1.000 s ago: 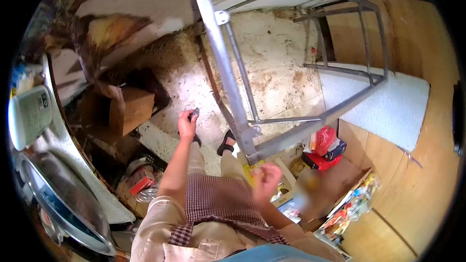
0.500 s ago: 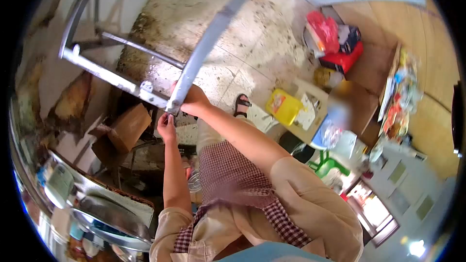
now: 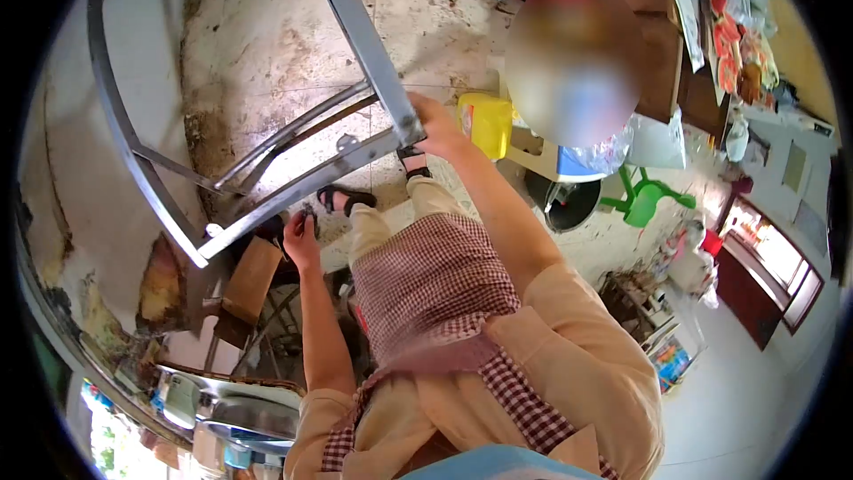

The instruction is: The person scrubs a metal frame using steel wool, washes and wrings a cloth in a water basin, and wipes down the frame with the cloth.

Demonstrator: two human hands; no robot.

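Observation:
A grey metal frame (image 3: 306,180) of flat bars and curved tubes, which looks like part of a chair or stool, is held up in front of me. My right hand (image 3: 436,127) is closed around its near right corner, some fingers hidden behind the bar. Below the lower bar, apart from it, my left hand (image 3: 301,243) has its fingers pinched together. Something small and dark shows at those fingertips, too small to name. A round metal tab (image 3: 347,143) stands on the lower bar.
A cardboard box (image 3: 252,280) sits below my left hand. To the right are a yellow container (image 3: 485,127), a dark bucket (image 3: 562,203) and a green plastic stool (image 3: 643,199). A metal basin (image 3: 253,418) rests on a counter at lower left. The floor (image 3: 267,62) is stained.
The frame has turned and shifted, its held corner moving right and up in view with my right hand. My left hand has come away from that corner. The camera view has swung too.

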